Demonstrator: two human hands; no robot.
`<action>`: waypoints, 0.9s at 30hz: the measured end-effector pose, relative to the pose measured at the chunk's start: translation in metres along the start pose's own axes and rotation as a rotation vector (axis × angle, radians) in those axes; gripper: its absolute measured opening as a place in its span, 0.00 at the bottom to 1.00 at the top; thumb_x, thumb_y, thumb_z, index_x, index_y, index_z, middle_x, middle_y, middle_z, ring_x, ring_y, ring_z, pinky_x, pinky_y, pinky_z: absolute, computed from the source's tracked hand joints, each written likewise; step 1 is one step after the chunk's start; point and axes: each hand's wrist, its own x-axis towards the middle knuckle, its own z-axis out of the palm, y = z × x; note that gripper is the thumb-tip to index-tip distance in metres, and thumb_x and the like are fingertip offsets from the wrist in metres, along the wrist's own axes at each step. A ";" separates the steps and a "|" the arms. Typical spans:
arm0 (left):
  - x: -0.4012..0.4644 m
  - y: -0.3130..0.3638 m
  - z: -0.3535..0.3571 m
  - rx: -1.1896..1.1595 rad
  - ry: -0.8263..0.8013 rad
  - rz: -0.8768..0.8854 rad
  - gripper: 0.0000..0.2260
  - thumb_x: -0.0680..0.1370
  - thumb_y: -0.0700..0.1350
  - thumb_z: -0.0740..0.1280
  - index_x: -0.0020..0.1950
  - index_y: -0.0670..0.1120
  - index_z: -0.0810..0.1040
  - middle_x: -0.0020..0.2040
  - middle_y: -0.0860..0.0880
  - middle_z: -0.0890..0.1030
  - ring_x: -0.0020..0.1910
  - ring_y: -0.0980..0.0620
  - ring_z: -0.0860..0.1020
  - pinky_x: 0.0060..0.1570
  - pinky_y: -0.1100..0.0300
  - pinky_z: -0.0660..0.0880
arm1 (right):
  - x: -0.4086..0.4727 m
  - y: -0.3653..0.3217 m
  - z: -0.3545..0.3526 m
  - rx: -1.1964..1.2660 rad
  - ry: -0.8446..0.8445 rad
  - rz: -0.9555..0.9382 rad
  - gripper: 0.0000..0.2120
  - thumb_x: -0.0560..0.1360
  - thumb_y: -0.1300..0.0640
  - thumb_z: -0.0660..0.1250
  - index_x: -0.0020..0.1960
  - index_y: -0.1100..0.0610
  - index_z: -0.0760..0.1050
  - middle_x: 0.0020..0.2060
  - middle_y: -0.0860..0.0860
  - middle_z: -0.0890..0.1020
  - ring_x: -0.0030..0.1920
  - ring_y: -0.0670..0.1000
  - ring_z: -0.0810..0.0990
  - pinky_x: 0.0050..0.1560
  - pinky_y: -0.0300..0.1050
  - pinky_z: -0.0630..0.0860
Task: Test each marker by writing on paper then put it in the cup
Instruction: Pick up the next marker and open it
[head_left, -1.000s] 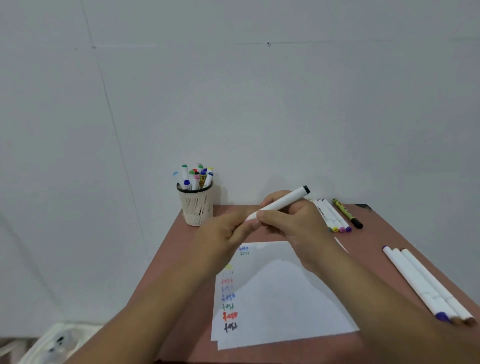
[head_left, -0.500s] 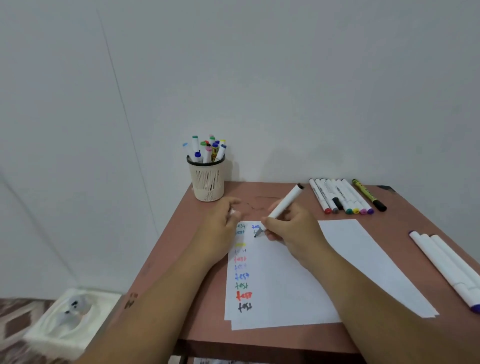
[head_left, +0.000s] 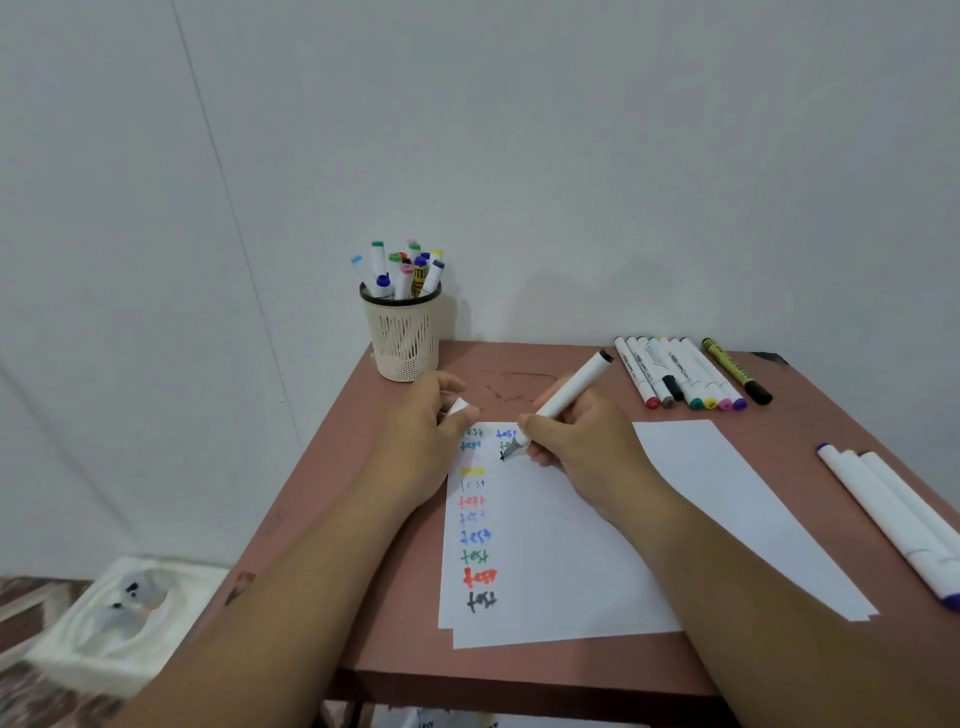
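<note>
About half done: right hand (head_left: 582, 452) grips a marker (head_left: 566, 397) mid-test, left hand (head_left: 421, 436) pinches its cap (head_left: 457, 406), untested markers (head_left: 680, 379) wait at two o'clock.

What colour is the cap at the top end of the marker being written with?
Black, on the marker, seen in the head view.

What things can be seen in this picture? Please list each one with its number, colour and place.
table: one, reddish brown, against the wall
paper: white sheets, table centre, coloured "test" words down the left side
cup: one, cream mesh, table's far left corner, full of markers
row of markers: about eight, mostly white, far right
three markers: white, right edge
marker: one, white, tip on paper
cap: one, white
white object: one, on the floor, left
left hand: holds the cap
right hand: grips the marker
</note>
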 end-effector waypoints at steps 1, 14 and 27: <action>0.000 0.000 0.000 -0.003 0.005 -0.002 0.06 0.81 0.48 0.68 0.53 0.57 0.73 0.48 0.56 0.79 0.46 0.59 0.78 0.41 0.66 0.68 | 0.000 0.000 0.000 -0.007 0.012 -0.003 0.06 0.76 0.65 0.72 0.49 0.62 0.76 0.33 0.54 0.83 0.32 0.50 0.80 0.39 0.48 0.80; 0.000 -0.005 0.001 -0.083 -0.002 0.031 0.06 0.79 0.48 0.72 0.53 0.56 0.86 0.39 0.65 0.83 0.39 0.66 0.79 0.42 0.72 0.70 | 0.000 0.001 -0.001 -0.081 0.092 -0.017 0.06 0.75 0.61 0.72 0.45 0.55 0.75 0.35 0.52 0.81 0.32 0.48 0.78 0.39 0.45 0.76; -0.003 0.002 0.001 0.004 -0.054 0.101 0.19 0.81 0.39 0.67 0.48 0.67 0.78 0.46 0.60 0.82 0.43 0.66 0.78 0.44 0.72 0.70 | 0.000 0.003 -0.001 -0.062 0.141 -0.026 0.07 0.71 0.58 0.71 0.41 0.50 0.75 0.34 0.49 0.79 0.34 0.51 0.76 0.39 0.50 0.74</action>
